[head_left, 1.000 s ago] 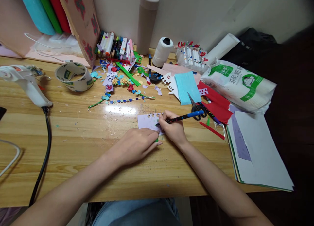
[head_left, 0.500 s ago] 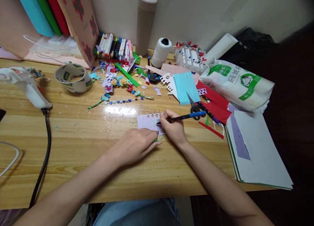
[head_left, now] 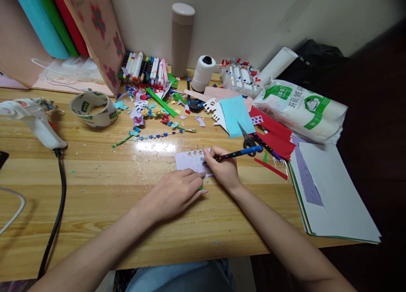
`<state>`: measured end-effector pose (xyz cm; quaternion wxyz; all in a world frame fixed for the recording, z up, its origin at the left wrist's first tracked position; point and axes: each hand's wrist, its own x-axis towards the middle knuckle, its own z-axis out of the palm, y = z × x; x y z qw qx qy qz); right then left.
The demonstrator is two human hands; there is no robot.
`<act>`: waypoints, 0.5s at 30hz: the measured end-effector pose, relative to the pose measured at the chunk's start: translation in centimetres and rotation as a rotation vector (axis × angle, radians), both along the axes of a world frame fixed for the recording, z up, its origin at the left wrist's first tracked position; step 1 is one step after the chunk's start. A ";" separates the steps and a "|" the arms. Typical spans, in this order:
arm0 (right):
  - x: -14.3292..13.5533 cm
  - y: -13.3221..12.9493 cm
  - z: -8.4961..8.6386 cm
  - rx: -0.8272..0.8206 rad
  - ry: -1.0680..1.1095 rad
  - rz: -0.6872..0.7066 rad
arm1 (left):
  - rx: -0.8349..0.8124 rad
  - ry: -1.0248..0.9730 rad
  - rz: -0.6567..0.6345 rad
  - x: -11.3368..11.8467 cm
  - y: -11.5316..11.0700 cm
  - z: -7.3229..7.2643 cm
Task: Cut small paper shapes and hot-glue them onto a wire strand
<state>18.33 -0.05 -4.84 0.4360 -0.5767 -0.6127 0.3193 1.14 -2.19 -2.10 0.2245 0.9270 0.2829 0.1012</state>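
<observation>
Pale purple paper (head_left: 184, 161) is flat on the desk (head_left: 127, 228), mid-view, star-shaped cutouts along its far edge. Left hand (head_left: 180, 190) palm down, forearm in from lower left, fingertips over the near edge of the paper. Its fingers lie close together; a green bit shows by them, can't tell if it's gripped. Right hand (head_left: 224, 170) in from lower right, on its side in a writing grip, fingers clamped on the black pen (head_left: 233, 155) with coloured dots and a blue end.

Labels: white bag (head_left: 304, 110) at right reads 环保纸, rest unclear, green panels. Tape roll (head_left: 109, 116) at left has printed labels, looks like "deli". No text legible on the pen.

Pen tip points left, at the paper; contact can't be confirmed. Long axis runs roughly left-right, blue end right and a bit farther out, near the scissors (head_left: 248, 144).
</observation>
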 end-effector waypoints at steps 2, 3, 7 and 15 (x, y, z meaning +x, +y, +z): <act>0.0 0.0 0.0 -0.004 0.015 0.006 | 0.005 0.006 -0.007 0.1 0.0 0.1; 0.0 0.0 0.0 -0.007 0.038 0.004 | 0.009 0.001 -0.004 0.1 0.0 0.2; 0.2 -0.2 0.2 -0.035 0.193 -0.018 | 0.016 -0.035 0.169 -0.1 0.2 0.5; 0.1 -0.7 0.5 -0.145 0.551 0.190 | -0.159 0.035 0.632 -0.3 0.6 0.0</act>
